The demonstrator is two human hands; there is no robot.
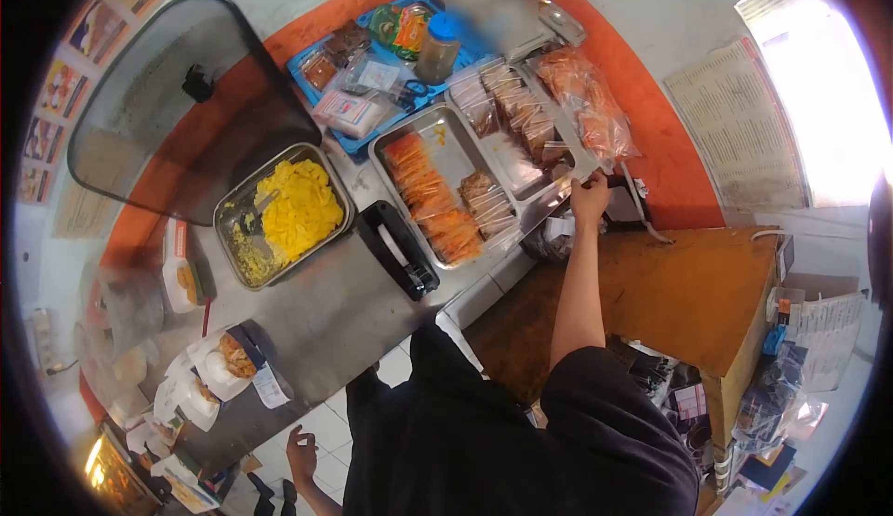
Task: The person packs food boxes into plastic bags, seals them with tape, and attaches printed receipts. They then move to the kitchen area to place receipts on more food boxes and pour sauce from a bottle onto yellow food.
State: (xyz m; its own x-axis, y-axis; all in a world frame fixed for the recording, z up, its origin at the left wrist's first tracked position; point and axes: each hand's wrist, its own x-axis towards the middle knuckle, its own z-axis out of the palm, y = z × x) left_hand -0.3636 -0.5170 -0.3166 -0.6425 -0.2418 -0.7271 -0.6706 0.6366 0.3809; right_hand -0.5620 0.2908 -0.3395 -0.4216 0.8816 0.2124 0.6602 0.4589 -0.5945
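My right hand (pixel 590 192) reaches to the near right corner of a metal tray (pixel 512 165) that holds packets in clear wrap. Its fingers are bent at the corner, beside a clear bag of orange food (pixel 586 98); what they grip is too small to tell. Low on the left, my left hand (pixel 301 451) hangs over the tiled floor with its fingers apart and nothing in it. Left of that tray, another metal tray (pixel 379 149) holds orange wrapped packets (pixel 433 202) and a few brown ones (pixel 486 202).
A tray of yellow food (pixel 302 202) stands on the steel counter (pixel 326 302), near a black dispenser (pixel 398 251). Filled paper boxes (pixel 223 363) stand at the left end. Behind are a blue tray (pixel 358 141) and a jar (pixel 437 56). A wooden cabinet (pixel 688 274) is at right.
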